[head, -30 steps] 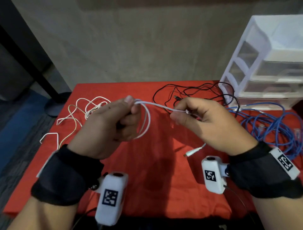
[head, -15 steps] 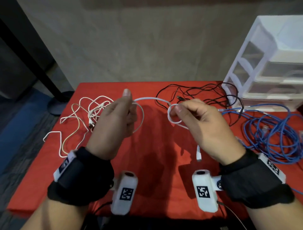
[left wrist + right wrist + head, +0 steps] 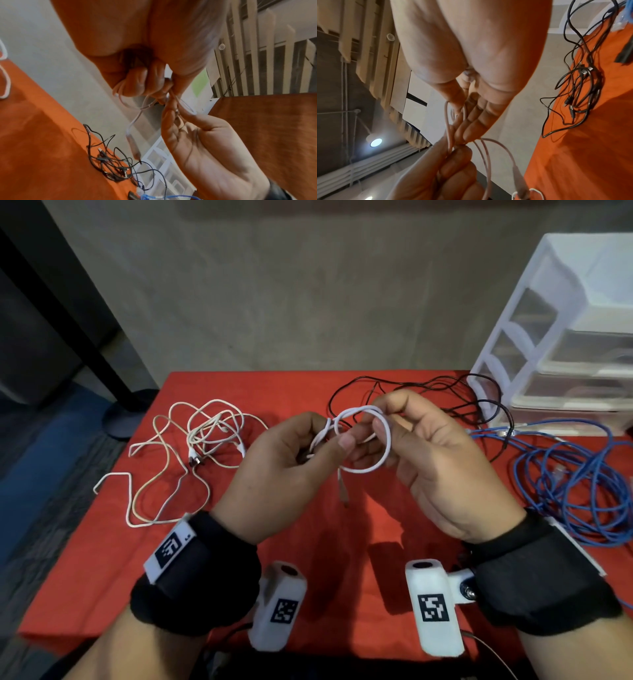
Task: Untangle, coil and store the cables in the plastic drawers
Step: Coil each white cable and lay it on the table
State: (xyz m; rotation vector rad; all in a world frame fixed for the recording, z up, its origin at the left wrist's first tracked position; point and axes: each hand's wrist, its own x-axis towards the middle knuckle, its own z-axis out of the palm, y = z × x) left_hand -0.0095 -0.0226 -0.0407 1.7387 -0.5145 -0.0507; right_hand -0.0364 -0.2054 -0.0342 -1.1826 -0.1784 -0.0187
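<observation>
While your two hands meet above the middle of the red-covered bench (image 3: 342, 559), the thin white charging cable (image 3: 383, 460) hangs between them in a small coil, lifted clear of the cloth. Your left hand (image 3: 284, 470) has its grip clenched around the gathered loops, thumb pressed over them against the curled fingers (image 3: 144, 81). Your right hand (image 3: 431, 460) has its grip pinching the top of the coil between thumb and forefinger, with the other fingers (image 3: 471, 121) reaching fairly straight toward the left hand. One plug end (image 3: 343, 491) of the cable dangles below the coil, not touching the bench.

Toward the left edge of the bench lies a loose tangle of cream and white cables (image 3: 191, 446). Along the far edge, behind your hands, a thin black cable tangle (image 3: 445, 392) sprawls toward the far right corner. There the clear plastic drawer unit with a white frame (image 3: 561, 337) stands, its drawers closed. By the right edge, just in front of the unit, a blue network cable bundle (image 3: 582, 484) lies in rough loops.
</observation>
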